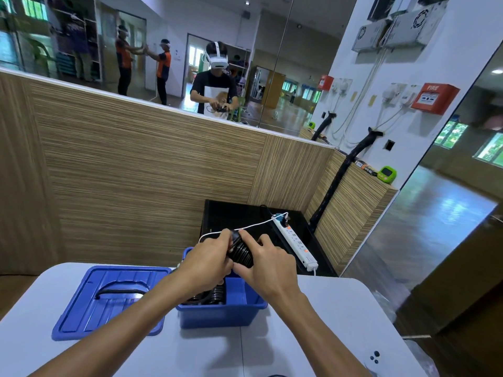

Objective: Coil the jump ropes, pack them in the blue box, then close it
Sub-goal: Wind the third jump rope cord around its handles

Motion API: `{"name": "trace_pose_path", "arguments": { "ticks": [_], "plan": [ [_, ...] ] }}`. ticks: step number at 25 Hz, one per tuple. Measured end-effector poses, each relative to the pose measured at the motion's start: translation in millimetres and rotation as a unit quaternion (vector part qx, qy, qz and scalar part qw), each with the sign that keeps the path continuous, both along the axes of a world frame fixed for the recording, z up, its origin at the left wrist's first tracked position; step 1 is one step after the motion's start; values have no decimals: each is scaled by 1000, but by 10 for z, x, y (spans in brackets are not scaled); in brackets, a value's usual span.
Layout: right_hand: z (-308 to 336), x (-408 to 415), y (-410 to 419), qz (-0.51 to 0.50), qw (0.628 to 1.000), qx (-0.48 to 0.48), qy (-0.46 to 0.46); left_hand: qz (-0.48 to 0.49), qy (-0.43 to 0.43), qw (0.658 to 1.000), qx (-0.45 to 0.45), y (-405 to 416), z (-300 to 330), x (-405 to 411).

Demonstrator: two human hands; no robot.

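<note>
A coiled black jump rope (pixel 241 251) is held above the open blue box (pixel 220 312) that stands on the white table (pixel 313 322). My left hand (pixel 206 261) grips the coil from the left and my right hand (pixel 268 265) grips it from the right, fingers curled round the loops. Inside the box lies another black coiled rope (pixel 215 293), partly hidden by my hands. The blue lid (pixel 109 300) lies flat on the table left of the box, touching it.
Behind the table stands a black cabinet (pixel 245 219) carrying a white power strip (pixel 295 242) with a white cable. A wood-panelled wall with a mirror above it rises beyond. An open floor stretches to the right.
</note>
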State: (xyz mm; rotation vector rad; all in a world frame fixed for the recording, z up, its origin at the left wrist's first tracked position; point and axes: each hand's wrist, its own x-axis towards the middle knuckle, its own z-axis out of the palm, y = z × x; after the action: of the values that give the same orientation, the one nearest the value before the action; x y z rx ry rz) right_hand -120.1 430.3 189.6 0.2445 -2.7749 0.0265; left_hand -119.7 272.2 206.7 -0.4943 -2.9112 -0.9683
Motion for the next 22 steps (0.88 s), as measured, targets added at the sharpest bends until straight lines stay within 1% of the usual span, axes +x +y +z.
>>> {"name": "trace_pose_path", "arguments": {
  "ticks": [2,5,6,8,10,12,15,16,18,20,21,22],
  "plan": [
    [21,-8,-1,-9,1000,-15,-4,4,20,999,42,31,-58,82],
    [-1,1,9,-15,1000,-14,-15,24,34,991,129,70,-148,154],
    [-1,8,3,-18,1000,-11,-11,43,32,989,135,95,-173,184],
    [3,6,-15,-22,1000,-6,-8,94,39,989,106,160,-206,223],
    [8,8,-26,-21,1000,-10,-16,127,73,986,81,205,-200,248],
    [3,20,-22,-17,1000,-16,-18,147,94,983,53,182,-165,213],
    [-16,36,-14,-21,1000,-11,-19,159,102,981,-42,171,-114,169],
    [-18,34,-24,-25,999,-12,-24,157,106,980,-57,194,-96,195],
    [-24,15,-55,-28,999,-17,-33,146,105,982,-49,245,-92,225],
    [-24,5,-45,-30,998,-37,-38,125,98,987,-22,227,-111,182],
    [-12,-2,-16,-32,997,-56,-39,103,79,991,6,179,-149,129],
    [3,-6,26,-34,995,-80,-38,69,44,995,52,110,-194,85]
  ]
}}
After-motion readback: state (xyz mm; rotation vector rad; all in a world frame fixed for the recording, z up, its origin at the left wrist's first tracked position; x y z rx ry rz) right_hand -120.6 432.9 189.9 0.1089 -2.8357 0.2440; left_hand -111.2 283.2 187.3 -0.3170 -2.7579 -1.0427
